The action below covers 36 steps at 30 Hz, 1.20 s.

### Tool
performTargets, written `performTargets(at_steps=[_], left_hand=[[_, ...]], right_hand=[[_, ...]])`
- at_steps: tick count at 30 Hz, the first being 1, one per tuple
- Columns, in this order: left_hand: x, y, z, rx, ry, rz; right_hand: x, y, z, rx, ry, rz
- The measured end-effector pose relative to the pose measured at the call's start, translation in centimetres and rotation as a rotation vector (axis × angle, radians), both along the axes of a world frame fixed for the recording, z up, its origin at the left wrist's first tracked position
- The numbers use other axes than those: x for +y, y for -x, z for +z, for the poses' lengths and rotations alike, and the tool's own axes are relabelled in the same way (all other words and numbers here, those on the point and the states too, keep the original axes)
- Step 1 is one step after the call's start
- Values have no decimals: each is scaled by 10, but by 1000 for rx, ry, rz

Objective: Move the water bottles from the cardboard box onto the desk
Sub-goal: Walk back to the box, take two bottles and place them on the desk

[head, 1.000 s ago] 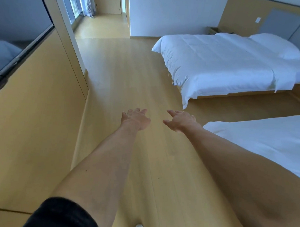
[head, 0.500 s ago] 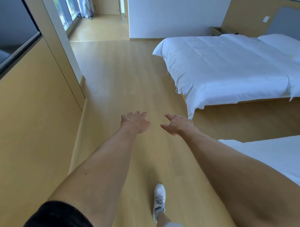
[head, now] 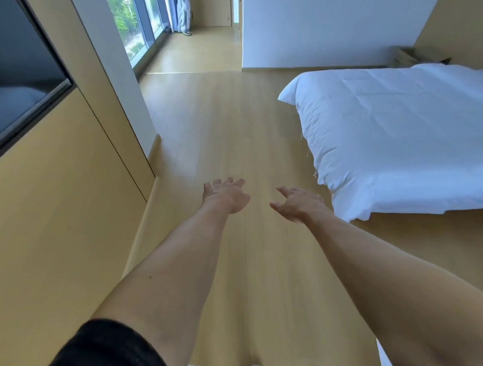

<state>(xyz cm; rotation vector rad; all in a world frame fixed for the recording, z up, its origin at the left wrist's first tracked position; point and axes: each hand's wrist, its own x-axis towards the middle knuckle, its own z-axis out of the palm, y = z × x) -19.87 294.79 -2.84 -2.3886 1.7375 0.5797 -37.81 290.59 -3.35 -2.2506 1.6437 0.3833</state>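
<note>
Both my arms stretch out in front of me over the wooden floor. My left hand (head: 225, 195) is empty, fingers relaxed and spread. My right hand (head: 298, 202) is empty too, fingers loosely extended. A brown cardboard box (head: 405, 55) shows at the far right, behind the head of the bed and against the wall; its contents are hidden. No water bottle and no desk are in view.
A bed with a white duvet (head: 401, 133) fills the right side. A wood-panelled wall (head: 56, 203) with a dark screen (head: 19, 73) runs along the left. A large window (head: 133, 20) and curtain lie far ahead. Light wooden floor (head: 223, 122) stretches between wall and bed.
The view has advanced down the room and turned left: the near bed has left the frame, the far bed is closer. Both hands stay outstretched and empty.
</note>
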Motion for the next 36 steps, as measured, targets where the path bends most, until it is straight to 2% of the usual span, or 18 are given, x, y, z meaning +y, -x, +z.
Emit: performTargets(at_steps=[11, 18, 25, 36], left_hand=[[-153, -56, -12, -14, 6, -5], [-291, -122, -28, 19, 16, -45], [-426, -193, -14, 29, 21, -90], [-580, -258, -22, 24, 21, -112]], right_hand=[[-157, -51, -5, -21, 27, 0], [-284, -107, -15, 13, 16, -68], [-412, -181, -3, 12, 10, -96], [-569, -242, -7, 14, 29, -121]])
